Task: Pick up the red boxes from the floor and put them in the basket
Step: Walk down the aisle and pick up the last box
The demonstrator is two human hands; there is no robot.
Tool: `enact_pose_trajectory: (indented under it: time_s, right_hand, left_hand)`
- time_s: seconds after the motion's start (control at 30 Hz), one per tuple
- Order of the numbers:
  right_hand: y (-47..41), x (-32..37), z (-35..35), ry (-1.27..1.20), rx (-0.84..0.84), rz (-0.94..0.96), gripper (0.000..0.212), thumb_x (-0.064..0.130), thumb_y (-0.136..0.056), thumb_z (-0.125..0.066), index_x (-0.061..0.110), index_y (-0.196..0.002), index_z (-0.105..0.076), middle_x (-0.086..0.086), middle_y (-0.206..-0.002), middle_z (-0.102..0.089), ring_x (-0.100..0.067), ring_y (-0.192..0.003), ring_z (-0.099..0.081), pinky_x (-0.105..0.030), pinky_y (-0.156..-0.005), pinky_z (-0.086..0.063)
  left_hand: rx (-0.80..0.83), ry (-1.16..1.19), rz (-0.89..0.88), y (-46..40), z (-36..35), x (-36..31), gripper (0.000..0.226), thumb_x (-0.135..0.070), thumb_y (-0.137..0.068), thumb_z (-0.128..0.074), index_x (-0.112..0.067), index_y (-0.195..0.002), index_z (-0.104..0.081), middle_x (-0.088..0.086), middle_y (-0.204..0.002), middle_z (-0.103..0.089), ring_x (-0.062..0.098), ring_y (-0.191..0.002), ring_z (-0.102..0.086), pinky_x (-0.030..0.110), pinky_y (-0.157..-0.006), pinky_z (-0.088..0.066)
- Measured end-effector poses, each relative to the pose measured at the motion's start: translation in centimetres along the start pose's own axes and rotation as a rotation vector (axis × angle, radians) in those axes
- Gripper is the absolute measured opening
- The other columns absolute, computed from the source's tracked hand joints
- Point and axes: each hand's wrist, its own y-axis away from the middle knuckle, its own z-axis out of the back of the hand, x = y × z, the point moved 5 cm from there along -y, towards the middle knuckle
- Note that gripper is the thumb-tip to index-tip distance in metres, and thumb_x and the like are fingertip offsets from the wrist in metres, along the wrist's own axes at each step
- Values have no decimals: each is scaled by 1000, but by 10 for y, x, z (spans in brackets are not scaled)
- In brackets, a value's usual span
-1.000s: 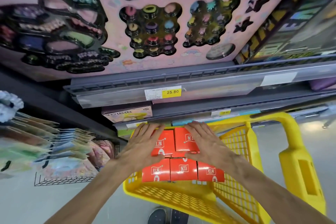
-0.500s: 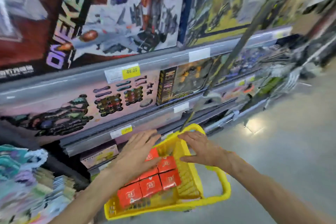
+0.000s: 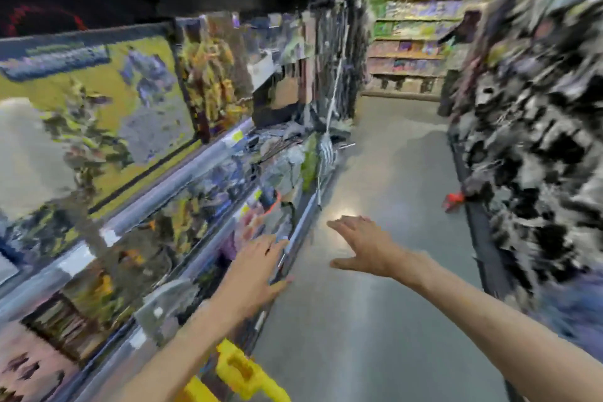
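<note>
The view is heavily blurred. Only a corner of the yellow basket [image 3: 243, 375] shows at the bottom edge, below my left forearm; the red boxes inside it are out of view. My left hand [image 3: 257, 268] hovers open, fingers spread, in front of the lower shelf edge. My right hand [image 3: 362, 246] is open too, palm down over the grey floor, holding nothing. A small red thing [image 3: 454, 200] lies on the floor by the right-hand rack; blur hides what it is.
Toy shelves [image 3: 156, 179] run along the left. A dark rack of hanging goods [image 3: 535, 140] lines the right. A grey floor aisle [image 3: 385, 320] stretches between them toward more shelves [image 3: 411, 42] at the far end.
My head has swung up and right, away from the basket and down the aisle. Both hands have left the red boxes and lifted off the basket, now empty.
</note>
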Motion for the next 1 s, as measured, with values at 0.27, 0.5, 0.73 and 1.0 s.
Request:
enact_pose_trajectory:
  time_s: [0.27, 0.5, 0.73, 1.0]
  right_hand:
    - [34, -229, 21, 20, 28, -263, 95, 68, -83, -56, 17, -154, -21, -5, -155, -33, -23, -147, -23, -43, -122, -15]
    - [14, -385, 39, 21, -4, -357, 92, 64, -85, -59, 16, -154, -23, -7, -156, -33, -26, -143, -30, -37, -119, -21]
    - [-73, -544, 22, 53, 9, -416, 91, 64, -85, -58, 18, -154, -22, -4, -156, -33, -24, -143, -31, -40, -120, -21]
    - [-197, -737, 32, 51, -36, -531, 90, 67, -84, -57, 19, -153, -26, -3, -155, -38, -24, -139, -38, -37, -115, -30]
  left_hand:
    - [72, 41, -123, -237, -59, -103, 78, -64, -90, -52, -20, -151, -30, 4, -160, -26, 21, -148, -24, 36, -119, -22]
    - [56, 74, -206, -410, -90, -141, 79, -62, -88, -55, -22, -151, -30, 3, -157, -32, 21, -145, -29, 36, -117, -27]
    - [56, 108, -243, -592, -139, -125, 79, -62, -91, -52, -23, -154, -24, 1, -161, -25, 18, -148, -23, 31, -120, -19]
    - [74, 98, -314, -827, -164, -104, 77, -60, -92, -53, -22, -153, -25, 2, -160, -25, 21, -147, -24, 35, -120, -19]
